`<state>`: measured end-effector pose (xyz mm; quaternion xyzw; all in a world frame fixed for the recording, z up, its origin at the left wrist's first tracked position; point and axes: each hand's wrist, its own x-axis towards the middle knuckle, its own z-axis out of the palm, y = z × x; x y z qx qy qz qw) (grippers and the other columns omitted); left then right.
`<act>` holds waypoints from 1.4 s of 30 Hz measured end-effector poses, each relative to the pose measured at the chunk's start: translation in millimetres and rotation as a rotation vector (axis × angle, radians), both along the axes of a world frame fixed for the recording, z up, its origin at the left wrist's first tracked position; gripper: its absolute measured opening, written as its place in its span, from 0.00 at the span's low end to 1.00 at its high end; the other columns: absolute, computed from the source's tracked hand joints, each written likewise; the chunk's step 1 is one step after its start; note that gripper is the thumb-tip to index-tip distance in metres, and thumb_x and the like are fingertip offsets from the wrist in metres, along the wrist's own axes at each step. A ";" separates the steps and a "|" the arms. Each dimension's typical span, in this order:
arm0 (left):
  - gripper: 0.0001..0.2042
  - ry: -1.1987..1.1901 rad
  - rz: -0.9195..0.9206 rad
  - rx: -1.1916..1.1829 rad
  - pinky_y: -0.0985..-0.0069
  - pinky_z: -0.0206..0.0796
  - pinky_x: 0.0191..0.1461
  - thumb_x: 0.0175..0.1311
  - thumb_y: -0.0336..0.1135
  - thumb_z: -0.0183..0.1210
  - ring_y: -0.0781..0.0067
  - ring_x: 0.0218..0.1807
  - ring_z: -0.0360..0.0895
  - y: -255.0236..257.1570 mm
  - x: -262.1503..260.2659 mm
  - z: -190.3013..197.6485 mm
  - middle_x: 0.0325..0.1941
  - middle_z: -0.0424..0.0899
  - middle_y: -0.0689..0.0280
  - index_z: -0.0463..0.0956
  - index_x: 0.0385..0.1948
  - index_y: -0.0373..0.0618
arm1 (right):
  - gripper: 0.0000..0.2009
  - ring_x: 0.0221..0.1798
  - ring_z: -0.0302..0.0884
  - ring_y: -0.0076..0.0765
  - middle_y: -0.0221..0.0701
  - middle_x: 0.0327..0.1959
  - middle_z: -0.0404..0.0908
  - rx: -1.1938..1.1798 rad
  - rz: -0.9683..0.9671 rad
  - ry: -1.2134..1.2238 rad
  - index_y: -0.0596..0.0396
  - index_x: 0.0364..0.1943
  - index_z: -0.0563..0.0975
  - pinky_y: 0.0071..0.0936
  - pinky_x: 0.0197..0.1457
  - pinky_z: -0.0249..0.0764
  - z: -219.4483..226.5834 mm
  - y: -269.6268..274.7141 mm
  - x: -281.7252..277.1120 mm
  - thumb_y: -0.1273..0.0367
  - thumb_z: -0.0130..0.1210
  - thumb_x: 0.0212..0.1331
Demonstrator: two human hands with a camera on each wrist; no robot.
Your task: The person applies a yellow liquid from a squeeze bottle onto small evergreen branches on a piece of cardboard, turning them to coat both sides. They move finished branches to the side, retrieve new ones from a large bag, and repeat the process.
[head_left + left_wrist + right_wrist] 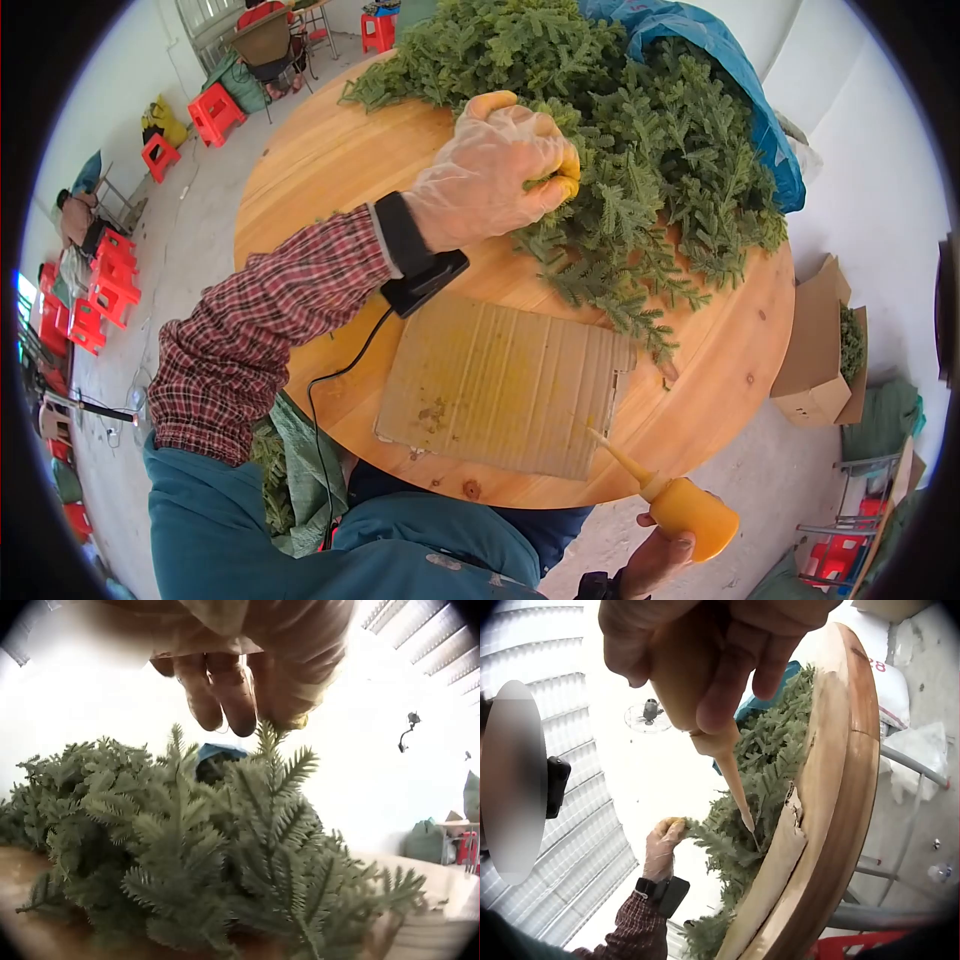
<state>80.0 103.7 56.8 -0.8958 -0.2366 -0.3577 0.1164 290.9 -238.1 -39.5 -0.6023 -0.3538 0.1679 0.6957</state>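
Observation:
My left hand [495, 170], in a thin clear plastic glove with yellow-stained fingertips, is over the left side of a heap of green fir sprigs [665, 150]. In the left wrist view its fingers pinch the tip of a fir sprig [281, 787]. The right wrist view shows that sprig [716, 844] stretching from the fingertips toward the heap. My bare right hand [655, 560] grips a yellow squeeze bottle [700, 515] at the table's near edge. The bottle's long tapered nozzle [620, 458] points up and left, its tip over a corner of the cardboard sheet [490, 385].
The round wooden table [330, 170] carries the stained cardboard. A blue plastic bag [770, 130] lies around the heap's far right side. On the floor at right stands an open carton [810, 370]. Red stools [215, 113] and other people [78, 215] are at the left.

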 end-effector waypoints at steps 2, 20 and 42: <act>0.08 -0.102 -0.029 -0.173 0.65 0.70 0.49 0.61 0.38 0.60 0.62 0.33 0.78 -18.9 -5.0 13.4 0.29 0.79 0.62 0.78 0.34 0.44 | 0.36 0.29 0.77 0.39 0.44 0.40 0.79 0.023 0.012 0.061 0.63 0.55 0.68 0.30 0.33 0.75 10.4 3.9 -5.3 0.43 0.59 0.57; 0.15 -0.043 0.132 -0.721 0.62 0.70 0.47 0.58 0.34 0.62 0.51 0.46 0.78 -139.3 -74.8 -33.6 0.46 0.79 0.55 0.74 0.47 0.43 | 0.42 0.53 0.77 0.40 0.42 0.57 0.72 0.035 -0.123 0.077 0.60 0.63 0.62 0.23 0.31 0.77 -8.5 -7.7 -0.3 0.42 0.59 0.54; 0.27 0.385 0.140 -0.493 0.55 0.50 0.72 0.57 0.53 0.61 0.58 0.65 0.66 -169.6 -61.3 -63.5 0.57 0.76 0.62 0.74 0.54 0.45 | 0.46 0.45 0.81 0.43 0.44 0.52 0.73 -0.012 0.055 -0.072 0.63 0.58 0.64 0.22 0.28 0.80 14.5 15.7 -22.6 0.35 0.58 0.50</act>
